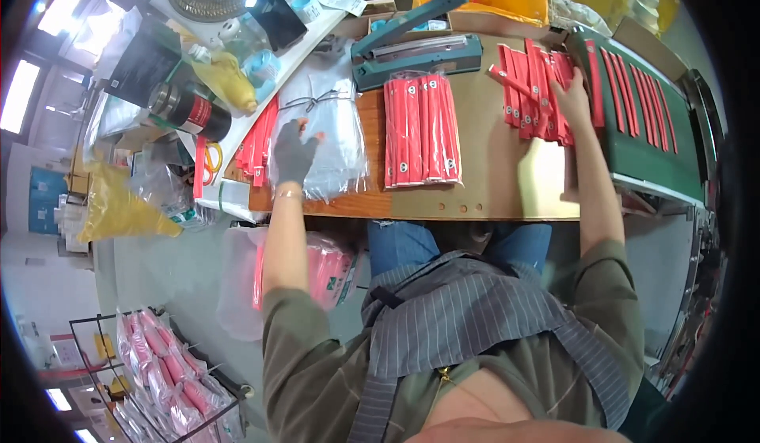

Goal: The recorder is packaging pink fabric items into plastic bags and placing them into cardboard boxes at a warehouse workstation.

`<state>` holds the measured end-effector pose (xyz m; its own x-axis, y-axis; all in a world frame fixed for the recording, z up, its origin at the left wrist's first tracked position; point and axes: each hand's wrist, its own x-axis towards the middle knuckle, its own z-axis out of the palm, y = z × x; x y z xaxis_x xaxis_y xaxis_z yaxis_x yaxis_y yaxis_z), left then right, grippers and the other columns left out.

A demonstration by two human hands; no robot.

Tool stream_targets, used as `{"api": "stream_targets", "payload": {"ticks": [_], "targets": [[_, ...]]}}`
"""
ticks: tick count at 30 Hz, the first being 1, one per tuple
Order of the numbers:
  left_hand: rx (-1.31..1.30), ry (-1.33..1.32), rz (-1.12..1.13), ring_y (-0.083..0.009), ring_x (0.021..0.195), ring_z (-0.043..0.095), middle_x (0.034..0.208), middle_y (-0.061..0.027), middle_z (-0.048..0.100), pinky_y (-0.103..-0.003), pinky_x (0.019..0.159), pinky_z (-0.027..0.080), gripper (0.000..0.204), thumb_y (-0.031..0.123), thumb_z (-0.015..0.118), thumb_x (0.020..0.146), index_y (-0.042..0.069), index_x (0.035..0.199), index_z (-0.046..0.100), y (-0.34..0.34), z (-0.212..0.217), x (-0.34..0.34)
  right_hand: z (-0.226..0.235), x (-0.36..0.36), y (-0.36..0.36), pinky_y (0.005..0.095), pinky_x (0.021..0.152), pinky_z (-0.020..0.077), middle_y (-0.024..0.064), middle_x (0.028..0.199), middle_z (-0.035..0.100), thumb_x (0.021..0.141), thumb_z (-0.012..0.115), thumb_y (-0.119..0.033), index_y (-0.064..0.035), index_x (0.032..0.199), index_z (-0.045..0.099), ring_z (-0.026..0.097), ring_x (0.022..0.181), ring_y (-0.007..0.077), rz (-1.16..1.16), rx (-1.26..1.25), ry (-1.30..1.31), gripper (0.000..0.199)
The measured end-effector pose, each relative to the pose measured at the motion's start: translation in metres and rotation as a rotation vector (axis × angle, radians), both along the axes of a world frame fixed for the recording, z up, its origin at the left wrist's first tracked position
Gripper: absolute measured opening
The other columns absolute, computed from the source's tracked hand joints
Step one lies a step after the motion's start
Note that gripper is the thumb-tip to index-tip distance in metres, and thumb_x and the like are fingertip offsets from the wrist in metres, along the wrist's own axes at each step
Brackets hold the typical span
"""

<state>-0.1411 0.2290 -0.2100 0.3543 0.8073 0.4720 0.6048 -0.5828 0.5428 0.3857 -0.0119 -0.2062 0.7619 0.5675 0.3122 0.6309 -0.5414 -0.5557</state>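
Note:
My left hand (294, 154), in a grey glove with bare fingertips, is over a stack of clear plastic bags (340, 154) tied with a dark cord. Its fingers are apart and hold nothing visible. At the right, my right hand (575, 101) closes against the side of a loose pile of narrow red packets (538, 95); some fingers are hidden. One packet lies slanted across the others. Between my hands lies a clear bag (422, 130) filled with red packets in a row.
Behind the filled bag stands a teal bag sealer (423, 59), its arm raised. A green conveyor belt (641, 158) carrying spaced red packets adjoins the table at right. At left are a black flask (190, 110), orange-handled scissors (211, 162) and more red packets (257, 146). A wire rack (95, 364) holds filled bags.

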Motion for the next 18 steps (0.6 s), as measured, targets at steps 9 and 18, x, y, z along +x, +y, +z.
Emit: {"api": "stream_targets", "payload": {"ticks": [9, 18], "targets": [[-0.657, -0.428, -0.373, -0.0105, 0.062, 0.056, 0.067, -0.0009, 0.056, -0.026, 0.055, 0.043, 0.033, 0.032, 0.05, 0.094, 0.003, 0.08, 0.058, -0.054, 0.061, 0.056, 0.034, -0.185, -0.064, 0.0227, 0.066, 0.0477, 0.0045, 0.089, 0.066, 0.091, 0.056, -0.021, 0.0006, 0.115, 0.056, 0.063, 0.079, 0.01, 0.455, 0.097, 0.905, 0.032], [-0.761, -0.376, -0.609, -0.0215, 0.082, 0.061, 0.092, -0.0127, 0.063, -0.029, 0.068, 0.05, 0.029, 0.027, 0.051, 0.093, 0.002, 0.107, 0.054, -0.17, 0.095, 0.095, 0.056, -0.23, -0.006, 0.0275, 0.057, 0.0472, 0.0014, 0.066, 0.057, 0.081, 0.069, -0.027, -0.0011, 0.083, 0.06, 0.056, 0.062, 0.0106, 0.494, 0.319, 0.497, 0.028]]}}
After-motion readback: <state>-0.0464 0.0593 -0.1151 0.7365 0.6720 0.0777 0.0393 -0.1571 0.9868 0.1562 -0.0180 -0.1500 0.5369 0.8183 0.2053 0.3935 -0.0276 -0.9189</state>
